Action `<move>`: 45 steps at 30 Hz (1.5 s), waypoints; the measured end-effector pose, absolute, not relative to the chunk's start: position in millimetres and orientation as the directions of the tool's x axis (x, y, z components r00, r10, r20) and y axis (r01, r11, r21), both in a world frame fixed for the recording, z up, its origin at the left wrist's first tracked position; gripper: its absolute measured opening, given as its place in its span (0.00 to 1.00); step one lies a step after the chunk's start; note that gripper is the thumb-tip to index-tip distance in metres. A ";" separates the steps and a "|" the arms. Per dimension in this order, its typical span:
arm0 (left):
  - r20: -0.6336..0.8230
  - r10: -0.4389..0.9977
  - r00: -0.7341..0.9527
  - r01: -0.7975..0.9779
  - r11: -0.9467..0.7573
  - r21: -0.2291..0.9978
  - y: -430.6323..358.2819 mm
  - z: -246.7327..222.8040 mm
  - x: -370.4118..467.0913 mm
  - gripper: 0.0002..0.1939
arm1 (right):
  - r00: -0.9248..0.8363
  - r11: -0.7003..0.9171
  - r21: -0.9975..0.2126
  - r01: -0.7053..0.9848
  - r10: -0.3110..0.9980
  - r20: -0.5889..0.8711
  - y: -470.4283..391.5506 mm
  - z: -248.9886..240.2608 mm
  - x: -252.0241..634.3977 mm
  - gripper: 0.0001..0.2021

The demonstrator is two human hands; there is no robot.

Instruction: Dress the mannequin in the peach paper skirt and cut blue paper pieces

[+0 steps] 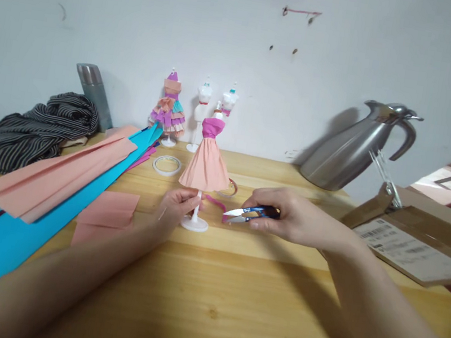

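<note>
On the wooden table (223, 294), a miniature dress form (194, 224) stands upright in a peach-skirted dress (206, 166), the left hand (177, 208) pinching its white stem (197, 206). The right hand (281, 211) grips blue-handled thread snips (249, 213), parted blades meeting a magenta strip (216, 201) just beside the stem.
</note>
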State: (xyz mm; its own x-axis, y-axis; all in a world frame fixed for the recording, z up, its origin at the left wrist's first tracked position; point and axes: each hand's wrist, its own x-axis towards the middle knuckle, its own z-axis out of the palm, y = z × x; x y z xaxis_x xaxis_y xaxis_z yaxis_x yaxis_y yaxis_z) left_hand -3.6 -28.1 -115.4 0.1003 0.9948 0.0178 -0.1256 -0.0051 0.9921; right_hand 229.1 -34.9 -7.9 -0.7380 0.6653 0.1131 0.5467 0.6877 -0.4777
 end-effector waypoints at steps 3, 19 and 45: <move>-0.018 0.997 0.073 -0.135 0.027 0.990 -30.4 -111.9 -2.1 0.16 | -0.729 0.705 -0.453 0.546 0.666 0.159 -35.9 -9.1 226.1 0.15; -0.005 0.987 0.162 -0.231 0.043 0.972 -41.4 -104.9 1.8 0.17 | -0.715 0.714 -0.496 0.494 0.658 0.235 -52.9 5.2 226.4 0.15; 0.094 0.973 0.210 -0.158 -0.061 0.985 -41.5 -113.0 1.5 0.13 | -0.677 0.462 -0.769 0.442 0.734 0.051 -39.0 -28.9 207.3 0.26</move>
State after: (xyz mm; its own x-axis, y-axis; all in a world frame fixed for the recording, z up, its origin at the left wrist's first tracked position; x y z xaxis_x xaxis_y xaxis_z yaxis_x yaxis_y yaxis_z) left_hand 1.5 -41.5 -113.0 0.2100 0.9731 0.0943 -0.1584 -0.0614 0.9855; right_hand 207.3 -39.0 -28.9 -0.6774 0.7338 0.0509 0.4424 0.4618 -0.7688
